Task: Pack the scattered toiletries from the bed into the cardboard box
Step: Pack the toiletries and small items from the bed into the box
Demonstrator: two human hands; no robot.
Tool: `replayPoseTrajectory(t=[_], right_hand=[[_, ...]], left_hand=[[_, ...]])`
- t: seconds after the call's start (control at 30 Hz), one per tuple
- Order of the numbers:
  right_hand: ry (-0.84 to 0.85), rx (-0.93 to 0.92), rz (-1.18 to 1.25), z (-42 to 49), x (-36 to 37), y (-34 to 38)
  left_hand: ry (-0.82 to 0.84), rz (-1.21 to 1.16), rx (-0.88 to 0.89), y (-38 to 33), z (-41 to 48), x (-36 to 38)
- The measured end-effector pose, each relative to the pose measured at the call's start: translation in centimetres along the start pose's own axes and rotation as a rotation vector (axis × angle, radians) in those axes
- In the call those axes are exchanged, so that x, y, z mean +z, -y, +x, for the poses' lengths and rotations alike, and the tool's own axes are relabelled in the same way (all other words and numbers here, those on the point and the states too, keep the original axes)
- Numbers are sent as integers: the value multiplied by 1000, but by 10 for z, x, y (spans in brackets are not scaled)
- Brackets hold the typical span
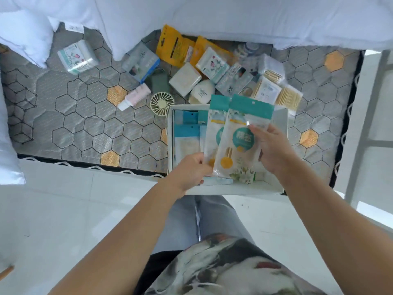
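A white cardboard box (pixel 229 189) sits at the near edge of the bed, with blue-topped packets (pixel 187 128) lying flat inside on its left. Above the box I hold two teal-topped cotton swab packets (pixel 236 137), one overlapping the other. My left hand (pixel 191 170) pinches their lower left edge. My right hand (pixel 271 145) grips their right side. Beyond the box lie scattered toiletries: a white bottle (pixel 202 91), a pink tube (pixel 134 96), swab boxes (pixel 274 90), tissue packs (pixel 212 63) and yellow pouches (pixel 173 46).
A small round cream fan (pixel 162 102) lies just left of the box's far corner. A lone tissue pack (pixel 77 56) sits far left near white pillows (pixel 23 35). White bedding (pixel 255 20) covers the far side. A white frame (pixel 365 124) stands on the right.
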State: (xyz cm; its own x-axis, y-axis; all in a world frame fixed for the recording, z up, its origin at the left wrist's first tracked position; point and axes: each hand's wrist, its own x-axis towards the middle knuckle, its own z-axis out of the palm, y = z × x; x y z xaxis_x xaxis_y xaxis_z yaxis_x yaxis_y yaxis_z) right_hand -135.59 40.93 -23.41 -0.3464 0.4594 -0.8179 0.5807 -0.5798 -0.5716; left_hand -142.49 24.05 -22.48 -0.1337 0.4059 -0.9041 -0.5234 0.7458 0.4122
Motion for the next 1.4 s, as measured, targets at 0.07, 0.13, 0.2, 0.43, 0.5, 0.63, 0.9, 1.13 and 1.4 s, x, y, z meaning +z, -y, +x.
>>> replayPoseTrajectory(t=[0.07,0.13,0.2,0.43,0.5,0.63,0.9,1.13,1.4], right_hand=[[-22,-7,-40,5,-11,-15],[-49,15,-83,11,-18,-26],[-74,35,-114,18,-22,-33],[-86,30,-363,31,-26,-44],[-85,41,-417,32,-30,-48],[-152,-25,-546,34,-41,-57],[-89,-396,-1056,25,-41,-73],[205,-158,-1458,25,-42,-90],[82,-305,-1306,23,-39,-57]], left_hand=[[-57,-17,20,0,5,12],[-127,-23,42,-2,16,22],[-177,-7,61,-3,28,30],[-298,284,92,11,63,54],[-333,340,82,16,69,57],[-384,556,110,19,77,66],[-255,1195,236,20,75,78],[-101,1355,199,20,76,80],[-161,1278,347,-21,75,61]])
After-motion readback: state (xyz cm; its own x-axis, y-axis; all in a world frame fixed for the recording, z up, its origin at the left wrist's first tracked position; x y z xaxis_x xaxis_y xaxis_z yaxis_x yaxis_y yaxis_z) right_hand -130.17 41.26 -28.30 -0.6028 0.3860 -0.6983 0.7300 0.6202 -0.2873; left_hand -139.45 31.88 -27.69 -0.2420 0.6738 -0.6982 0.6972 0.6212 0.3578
